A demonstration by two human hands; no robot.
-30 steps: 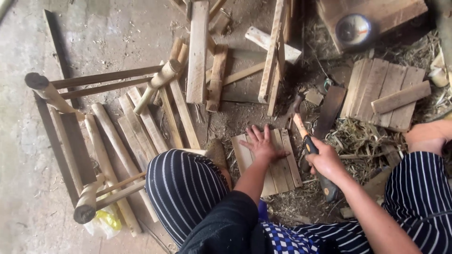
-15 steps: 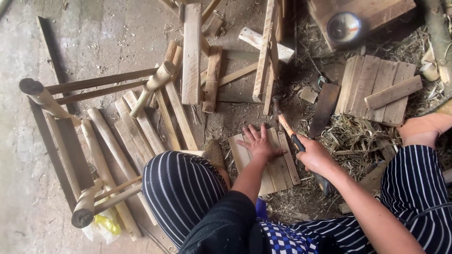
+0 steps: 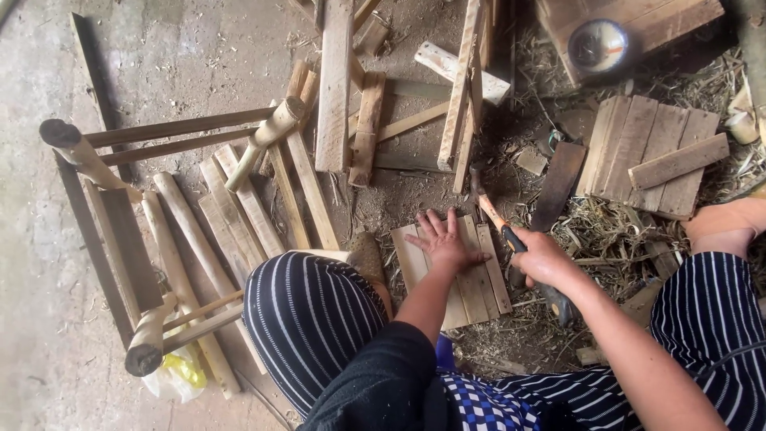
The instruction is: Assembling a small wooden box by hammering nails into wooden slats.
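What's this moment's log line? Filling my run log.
left hand: flat on slat panel | right hand: gripping hammer | ground: scrap wood

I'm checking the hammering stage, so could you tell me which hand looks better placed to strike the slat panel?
Right. The right hand grips the hammer raised over the slat panel, while the left hand lies flat on it, probably steadying it.

Soft even daylight, sharp focus, faint shadows.
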